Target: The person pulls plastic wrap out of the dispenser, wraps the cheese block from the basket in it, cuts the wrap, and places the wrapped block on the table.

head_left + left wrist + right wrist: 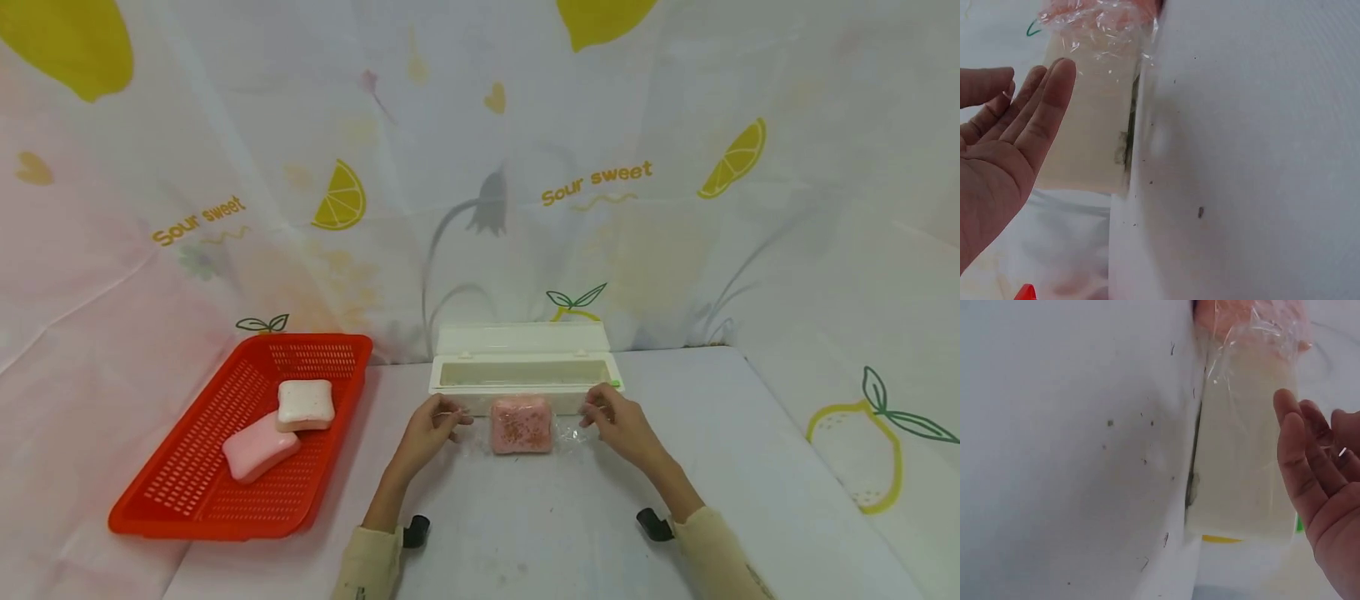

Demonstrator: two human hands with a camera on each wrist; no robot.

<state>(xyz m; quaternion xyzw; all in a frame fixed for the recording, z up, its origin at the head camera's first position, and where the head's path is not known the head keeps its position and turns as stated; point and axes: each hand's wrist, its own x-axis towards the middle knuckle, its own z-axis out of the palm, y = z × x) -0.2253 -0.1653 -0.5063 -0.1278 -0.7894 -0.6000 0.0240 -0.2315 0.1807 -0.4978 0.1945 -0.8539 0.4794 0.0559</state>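
Observation:
In the head view a pink soap bar [521, 425] with brownish specks lies close in front of a long white box. Clear plastic film [573, 435] covers it and spreads out crinkled on both sides. My left hand [435, 425] is left of the bar, thumb and index finger pinching the film's edge. On the other side my right hand [618, 423] pinches film the same way. Both wrist views show the remaining fingers of the left hand [1013, 134] and right hand [1325, 478] extended, beside the box front, with the crinkled film [1254, 337] over the bar.
The white box [525, 387] stands at the table's back edge, its lid [522, 337] raised. At the left, a red plastic basket [318, 500] holds a white soap bar [306, 402] and a pink one [258, 448]. Small dark specks dot the white table [525, 533].

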